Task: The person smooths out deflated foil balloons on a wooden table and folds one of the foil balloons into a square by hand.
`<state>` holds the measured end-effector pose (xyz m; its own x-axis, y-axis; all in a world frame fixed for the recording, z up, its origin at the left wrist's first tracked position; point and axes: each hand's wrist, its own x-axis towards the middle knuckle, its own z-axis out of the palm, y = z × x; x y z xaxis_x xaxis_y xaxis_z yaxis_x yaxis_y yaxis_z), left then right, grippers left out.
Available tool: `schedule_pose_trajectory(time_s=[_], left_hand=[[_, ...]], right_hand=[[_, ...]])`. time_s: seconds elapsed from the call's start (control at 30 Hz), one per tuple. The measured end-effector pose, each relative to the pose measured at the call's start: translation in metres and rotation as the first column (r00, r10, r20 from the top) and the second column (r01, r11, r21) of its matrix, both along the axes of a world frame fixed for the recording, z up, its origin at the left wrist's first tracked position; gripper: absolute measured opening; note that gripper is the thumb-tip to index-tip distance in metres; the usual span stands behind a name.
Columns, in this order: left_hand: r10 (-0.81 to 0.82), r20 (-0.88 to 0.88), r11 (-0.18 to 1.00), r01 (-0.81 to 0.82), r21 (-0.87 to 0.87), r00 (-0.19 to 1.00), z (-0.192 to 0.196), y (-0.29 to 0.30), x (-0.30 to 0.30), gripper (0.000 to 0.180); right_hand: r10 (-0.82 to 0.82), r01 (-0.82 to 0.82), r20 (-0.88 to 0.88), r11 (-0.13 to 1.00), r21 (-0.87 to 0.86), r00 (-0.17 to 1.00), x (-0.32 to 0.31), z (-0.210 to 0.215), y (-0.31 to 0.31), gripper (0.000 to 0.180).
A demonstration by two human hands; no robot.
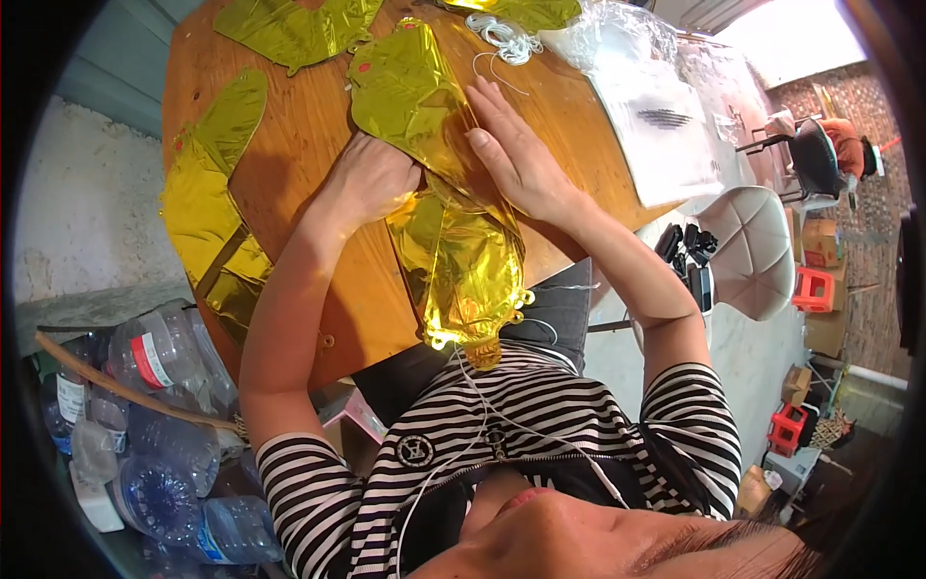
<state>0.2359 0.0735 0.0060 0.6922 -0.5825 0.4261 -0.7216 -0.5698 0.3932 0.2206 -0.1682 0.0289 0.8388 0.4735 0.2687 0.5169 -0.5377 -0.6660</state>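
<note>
Watching the head feed here: a long gold foil balloon [439, 183] is lying flat on the round wooden table [299, 145], running from the middle of the tabletop down over the near edge toward the person's striped shirt. My left hand [371, 179] is curled into a loose fist, knuckles up, pressing on the foil's left edge about halfway along. The right hand [516, 154] is flat, fingers straight and close together, laid palm-down across the balloon's right side. So both hands are touching the same balloon, just beside each other. More gold foil pieces [207, 193] sit along the left rim and the far edge. A coil of white string [506, 37] and clear plastic bags [617, 39] are at the far right of the table. Empty plastic bottles [159, 425] are piled on the floor to the left.
</note>
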Motion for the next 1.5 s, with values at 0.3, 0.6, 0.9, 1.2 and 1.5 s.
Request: schedule_pose_trajectory(time_s=[0.3,0.6,0.9,1.2,1.5], left_hand=[[0.032,-0.002,0.998,-0.032,0.056,0.999,-0.022,0.007,0.003,0.029],[0.071,-0.061,0.995,-0.067,0.073,0.996,-0.016,0.005,0.002,0.027],[0.046,0.023,0.998,-0.047,0.046,0.999,-0.023,0.009,0.002,0.028],[0.045,0.006,0.997,-0.045,0.062,0.999,-0.02,0.008,0.0,0.029],[0.039,-0.084,0.998,-0.043,-0.044,0.996,-0.018,0.005,-0.001,0.029]], right_hand=[[0.114,-0.018,-0.28,0.946,0.323,0.953,-0.036,-0.004,0.013,0.064],[0.217,0.098,-0.402,0.77,0.63,0.889,-0.033,-0.025,0.021,0.055],[0.073,0.042,-0.37,0.955,0.293,0.926,-0.041,0.006,0.0,0.061],[0.083,-0.049,0.15,0.976,-0.214,0.985,-0.049,-0.013,-0.024,0.042],[0.126,-0.059,0.249,0.963,-0.262,0.96,-0.052,-0.011,-0.011,0.051]])
